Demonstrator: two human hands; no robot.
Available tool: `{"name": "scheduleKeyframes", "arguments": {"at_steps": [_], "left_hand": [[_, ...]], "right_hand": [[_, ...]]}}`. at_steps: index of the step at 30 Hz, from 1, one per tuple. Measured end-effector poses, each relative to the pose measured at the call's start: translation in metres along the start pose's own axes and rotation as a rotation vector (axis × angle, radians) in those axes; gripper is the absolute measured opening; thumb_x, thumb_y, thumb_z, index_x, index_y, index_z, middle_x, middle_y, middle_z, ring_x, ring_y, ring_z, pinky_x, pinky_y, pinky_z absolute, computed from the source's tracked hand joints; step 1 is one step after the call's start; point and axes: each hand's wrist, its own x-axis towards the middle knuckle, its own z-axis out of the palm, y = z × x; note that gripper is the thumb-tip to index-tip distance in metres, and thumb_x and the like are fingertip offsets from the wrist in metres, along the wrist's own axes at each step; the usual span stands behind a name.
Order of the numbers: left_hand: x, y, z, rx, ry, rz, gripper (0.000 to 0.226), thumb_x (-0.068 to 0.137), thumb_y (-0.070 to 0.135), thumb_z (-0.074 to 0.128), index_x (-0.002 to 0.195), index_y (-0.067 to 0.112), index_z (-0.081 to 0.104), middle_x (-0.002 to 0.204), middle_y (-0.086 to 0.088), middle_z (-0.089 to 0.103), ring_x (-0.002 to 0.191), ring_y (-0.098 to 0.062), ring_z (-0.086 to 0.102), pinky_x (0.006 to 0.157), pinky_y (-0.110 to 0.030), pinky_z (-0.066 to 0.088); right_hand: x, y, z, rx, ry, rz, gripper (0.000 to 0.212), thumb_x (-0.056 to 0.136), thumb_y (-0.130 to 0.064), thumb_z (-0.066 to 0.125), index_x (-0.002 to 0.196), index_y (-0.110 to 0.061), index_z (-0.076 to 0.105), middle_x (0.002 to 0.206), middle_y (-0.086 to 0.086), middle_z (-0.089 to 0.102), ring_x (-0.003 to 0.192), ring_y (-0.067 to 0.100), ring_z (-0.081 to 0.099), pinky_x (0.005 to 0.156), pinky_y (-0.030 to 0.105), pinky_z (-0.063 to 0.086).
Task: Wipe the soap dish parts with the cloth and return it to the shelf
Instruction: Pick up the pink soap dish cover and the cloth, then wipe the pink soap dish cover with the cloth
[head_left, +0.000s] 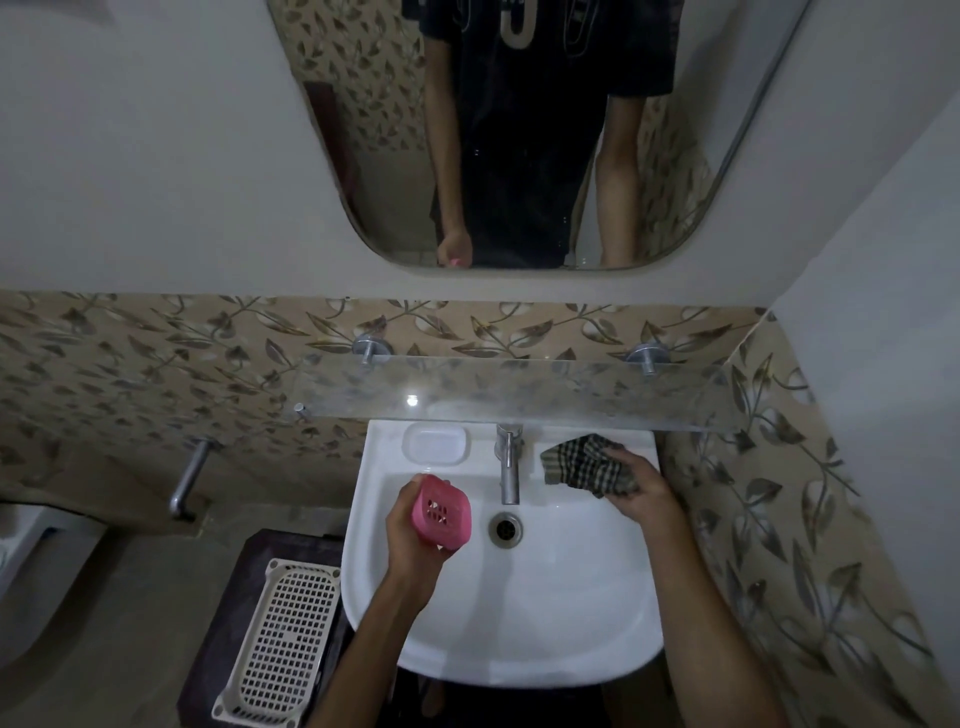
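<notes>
pink dish part (442, 512) is being gripped by the left hand (415, 540), fingers curled round it, over the basin (519, 623). checked cloth (587, 465) is being clutched by the right hand (641, 493) on the rim right of the tap (509, 467). white tray (435, 443) is lying on the rim under the glass shelf (509, 395).

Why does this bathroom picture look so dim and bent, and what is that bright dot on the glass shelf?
Head view: the light is low, so walls look grey and grainy; the wide lens bows the mirror and wall edges; the dot on the glass shelf is a lamp's glare; the pink soap dish part and checked cloth stay fairly sharp.
</notes>
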Motion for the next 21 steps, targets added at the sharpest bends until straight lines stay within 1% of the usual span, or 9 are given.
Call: {"name": "scheduleKeyframes", "arguments": {"at_steps": [2, 3, 5, 7, 9, 11, 15, 18, 21], "left_hand": [[0.003, 0.002, 0.003, -0.013, -0.006, 0.0, 0.024, 0.092, 0.049, 0.064, 0.083, 0.034, 0.08, 0.095, 0.0, 0.077, 0.095, -0.023, 0.069, 0.079, -0.041, 0.05], [0.003, 0.005, 0.006, -0.02, -0.007, -0.007, 0.024, 0.092, 0.049, 0.064, 0.083, 0.033, 0.08, 0.095, -0.001, 0.077, 0.095, -0.024, 0.068, 0.078, -0.04, 0.05], [0.004, 0.009, 0.01, -0.035, -0.016, -0.01, 0.025, 0.092, 0.049, 0.064, 0.086, 0.031, 0.08, 0.098, -0.003, 0.076, 0.096, -0.025, 0.068, 0.077, -0.04, 0.05], [0.005, 0.013, 0.015, -0.052, -0.027, -0.003, 0.024, 0.092, 0.048, 0.064, 0.088, 0.031, 0.08, 0.101, -0.004, 0.075, 0.097, -0.026, 0.068, 0.078, -0.04, 0.049], [0.004, 0.017, 0.02, -0.072, -0.044, -0.008, 0.024, 0.092, 0.048, 0.064, 0.089, 0.029, 0.079, 0.103, -0.004, 0.074, 0.1, -0.027, 0.067, 0.079, -0.041, 0.048], [0.003, 0.021, 0.026, -0.089, -0.066, -0.014, 0.026, 0.092, 0.048, 0.063, 0.094, 0.026, 0.077, 0.102, -0.005, 0.074, 0.103, -0.028, 0.065, 0.081, -0.042, 0.048], [-0.001, 0.03, 0.036, -0.146, -0.108, -0.018, 0.041, 0.085, 0.048, 0.068, 0.116, 0.021, 0.068, 0.119, -0.009, 0.07, 0.11, -0.031, 0.063, 0.083, -0.043, 0.047], [-0.003, 0.039, 0.044, -0.254, -0.2, -0.01, 0.027, 0.084, 0.04, 0.069, 0.102, 0.02, 0.074, 0.124, -0.01, 0.068, 0.108, -0.03, 0.066, 0.091, -0.047, 0.047], [-0.003, 0.045, 0.046, -0.346, -0.303, 0.002, 0.02, 0.087, 0.029, 0.062, 0.085, 0.02, 0.079, 0.107, -0.009, 0.075, 0.094, -0.029, 0.073, 0.087, -0.049, 0.053]], "right_hand": [[-0.008, 0.005, 0.001, 0.028, 0.0, 0.022, 0.013, 0.107, -0.004, 0.054, 0.115, -0.001, 0.064, 0.11, 0.017, 0.067, 0.096, 0.028, 0.065, 0.095, 0.035, 0.051], [-0.011, 0.008, 0.002, 0.04, -0.013, 0.032, 0.006, 0.102, -0.004, 0.063, 0.107, -0.004, 0.066, 0.1, 0.015, 0.069, 0.088, 0.025, 0.067, 0.09, 0.032, 0.054], [-0.017, 0.012, 0.002, 0.077, -0.045, 0.053, 0.02, 0.088, -0.005, 0.079, 0.081, -0.009, 0.061, 0.066, 0.007, 0.064, 0.058, 0.017, 0.065, 0.066, 0.028, 0.06], [-0.026, 0.014, 0.007, 0.121, -0.068, 0.079, 0.029, 0.1, -0.011, 0.065, 0.072, -0.011, 0.059, 0.051, 0.004, 0.058, 0.046, 0.016, 0.06, 0.054, 0.026, 0.059], [-0.034, 0.016, 0.015, 0.099, -0.074, 0.062, 0.033, 0.105, -0.017, 0.06, 0.074, -0.008, 0.07, 0.059, 0.009, 0.065, 0.064, 0.02, 0.064, 0.068, 0.036, 0.061], [-0.046, 0.017, 0.025, 0.034, -0.066, 0.032, 0.019, 0.101, -0.017, 0.066, 0.086, -0.008, 0.071, 0.069, 0.011, 0.069, 0.077, 0.024, 0.065, 0.078, 0.039, 0.06], [-0.071, 0.023, 0.044, 0.081, -0.135, 0.022, 0.007, 0.095, -0.015, 0.071, 0.098, -0.01, 0.066, 0.081, 0.012, 0.067, 0.081, 0.026, 0.066, 0.072, 0.037, 0.066], [-0.089, 0.031, 0.059, 0.163, -0.176, 0.016, 0.02, 0.086, -0.014, 0.076, 0.103, -0.008, 0.068, 0.088, 0.013, 0.073, 0.081, 0.027, 0.073, 0.073, 0.037, 0.066], [-0.112, 0.037, 0.076, 0.184, -0.242, 0.0, 0.016, 0.086, -0.015, 0.078, 0.098, -0.004, 0.074, 0.09, 0.015, 0.078, 0.076, 0.027, 0.08, 0.067, 0.038, 0.067]]}}
